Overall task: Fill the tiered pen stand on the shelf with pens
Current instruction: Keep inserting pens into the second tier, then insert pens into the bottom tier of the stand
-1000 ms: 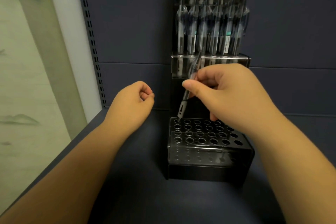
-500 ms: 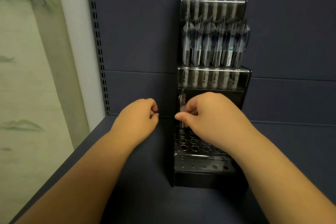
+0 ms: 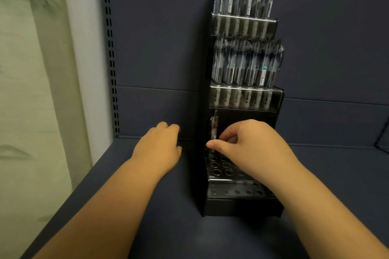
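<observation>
A black tiered pen stand (image 3: 242,202) stands on the dark shelf against the back panel. Its two upper tiers hold rows of clear pens (image 3: 244,63). The lowest tier shows open round holes (image 3: 221,169). One clear pen (image 3: 214,130) stands upright at the far left of that lowest tier, its tip in or just above a back hole. My right hand (image 3: 250,145) pinches this pen's lower part between thumb and fingers. My left hand (image 3: 162,147) hovers to the left of the stand, fingers loosely curled, holding nothing.
The shelf floor (image 3: 168,227) is dark blue-grey and stretches in front of and beside the stand. A slotted metal upright (image 3: 110,59) runs up the back left corner. A pale wall (image 3: 31,90) lies to the left.
The pen went from tilted above the holes to upright at the tier's left back corner, lowered by my right hand. My left hand has moved little. The view has tilted up.
</observation>
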The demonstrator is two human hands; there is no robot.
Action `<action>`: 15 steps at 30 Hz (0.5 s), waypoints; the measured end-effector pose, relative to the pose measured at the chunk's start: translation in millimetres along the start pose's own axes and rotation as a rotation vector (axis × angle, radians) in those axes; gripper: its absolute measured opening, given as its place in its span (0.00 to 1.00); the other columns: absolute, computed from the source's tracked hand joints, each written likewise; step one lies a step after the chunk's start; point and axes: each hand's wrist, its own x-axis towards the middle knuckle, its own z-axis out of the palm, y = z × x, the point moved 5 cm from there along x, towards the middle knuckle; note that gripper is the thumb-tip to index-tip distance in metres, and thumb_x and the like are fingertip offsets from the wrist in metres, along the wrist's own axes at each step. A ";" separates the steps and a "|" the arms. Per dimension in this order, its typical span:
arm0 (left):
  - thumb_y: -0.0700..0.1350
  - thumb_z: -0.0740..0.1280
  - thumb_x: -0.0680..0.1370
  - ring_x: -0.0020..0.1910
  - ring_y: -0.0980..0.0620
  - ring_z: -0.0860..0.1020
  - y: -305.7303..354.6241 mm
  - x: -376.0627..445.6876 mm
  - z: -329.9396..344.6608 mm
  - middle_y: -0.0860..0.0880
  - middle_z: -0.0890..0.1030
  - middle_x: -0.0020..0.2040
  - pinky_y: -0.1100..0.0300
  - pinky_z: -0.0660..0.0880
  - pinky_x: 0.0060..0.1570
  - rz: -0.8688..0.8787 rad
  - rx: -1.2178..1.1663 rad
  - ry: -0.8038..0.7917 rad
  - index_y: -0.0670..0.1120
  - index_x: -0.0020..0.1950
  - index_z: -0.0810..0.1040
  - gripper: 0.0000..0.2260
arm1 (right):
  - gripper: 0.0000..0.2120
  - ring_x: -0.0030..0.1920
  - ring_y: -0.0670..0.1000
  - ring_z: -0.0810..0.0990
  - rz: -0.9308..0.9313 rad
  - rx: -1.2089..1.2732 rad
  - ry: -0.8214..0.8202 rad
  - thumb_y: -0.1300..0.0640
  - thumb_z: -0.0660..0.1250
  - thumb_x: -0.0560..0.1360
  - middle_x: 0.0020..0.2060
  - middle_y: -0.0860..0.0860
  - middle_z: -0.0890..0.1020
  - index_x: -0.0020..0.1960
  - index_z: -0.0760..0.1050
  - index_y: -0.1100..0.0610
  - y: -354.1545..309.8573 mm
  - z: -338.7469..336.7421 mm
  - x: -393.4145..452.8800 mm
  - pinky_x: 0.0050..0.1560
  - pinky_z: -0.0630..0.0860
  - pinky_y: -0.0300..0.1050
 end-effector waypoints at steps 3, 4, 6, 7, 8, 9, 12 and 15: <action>0.50 0.66 0.80 0.58 0.47 0.75 0.4 -0.3 -0.3 0.47 0.74 0.62 0.54 0.75 0.53 0.000 0.001 0.012 0.49 0.70 0.71 0.19 | 0.16 0.42 0.39 0.80 0.027 -0.003 0.053 0.34 0.67 0.75 0.40 0.40 0.83 0.54 0.82 0.43 10.6 -8.6 -10.1 0.46 0.81 0.40; 0.50 0.66 0.80 0.58 0.47 0.75 0.4 0.2 0.5 0.47 0.74 0.62 0.54 0.75 0.53 -0.001 0.003 0.004 0.49 0.70 0.71 0.19 | 0.16 0.42 0.39 0.80 0.035 -0.001 0.064 0.34 0.66 0.76 0.39 0.40 0.83 0.54 0.82 0.43 13.7 -10.1 -12.4 0.45 0.81 0.39; 0.50 0.66 0.80 0.57 0.46 0.76 -0.4 2.3 3.3 0.47 0.75 0.61 0.54 0.75 0.52 -0.013 0.007 -0.022 0.50 0.69 0.72 0.18 | 0.14 0.40 0.39 0.80 0.043 0.000 0.076 0.35 0.66 0.76 0.37 0.40 0.83 0.53 0.82 0.43 18.8 -11.6 -16.5 0.43 0.80 0.38; 0.49 0.66 0.80 0.57 0.46 0.76 -1.0 3.0 4.5 0.47 0.75 0.60 0.53 0.76 0.52 -0.022 -0.001 -0.033 0.50 0.69 0.72 0.17 | 0.14 0.39 0.39 0.80 0.041 -0.003 0.079 0.35 0.66 0.77 0.37 0.40 0.83 0.52 0.82 0.42 20.4 -12.2 -18.5 0.42 0.80 0.38; 0.49 0.66 0.80 0.56 0.45 0.76 -1.4 3.5 5.2 0.47 0.75 0.59 0.51 0.76 0.52 -0.033 -0.011 -0.036 0.50 0.68 0.73 0.17 | 0.13 0.39 0.39 0.80 0.039 -0.004 0.084 0.35 0.66 0.77 0.36 0.40 0.83 0.51 0.82 0.42 21.8 -13.2 -21.0 0.41 0.80 0.37; 0.48 0.66 0.80 0.56 0.45 0.76 -1.4 3.1 5.4 0.47 0.75 0.59 0.50 0.76 0.52 -0.044 -0.021 -0.035 0.49 0.68 0.73 0.16 | 0.12 0.39 0.39 0.80 0.036 -0.003 0.090 0.36 0.66 0.77 0.36 0.40 0.83 0.50 0.82 0.42 24.0 -14.7 -24.2 0.41 0.80 0.37; 0.47 0.67 0.79 0.55 0.44 0.77 -2.6 2.2 6.2 0.46 0.77 0.59 0.48 0.77 0.54 -0.075 -0.036 -0.053 0.49 0.67 0.75 0.16 | 0.11 0.39 0.39 0.80 0.039 -0.004 0.111 0.37 0.66 0.77 0.36 0.39 0.82 0.48 0.81 0.41 37.7 -21.3 -36.1 0.41 0.80 0.39; 0.47 0.67 0.78 0.54 0.42 0.79 -2.3 0.1 -6.2 0.45 0.79 0.58 0.47 0.78 0.53 -0.134 -0.019 0.008 0.50 0.64 0.77 0.14 | 0.10 0.40 0.39 0.79 0.060 -0.015 0.137 0.38 0.67 0.77 0.36 0.39 0.82 0.46 0.81 0.43 66.9 -32.7 -46.2 0.40 0.78 0.39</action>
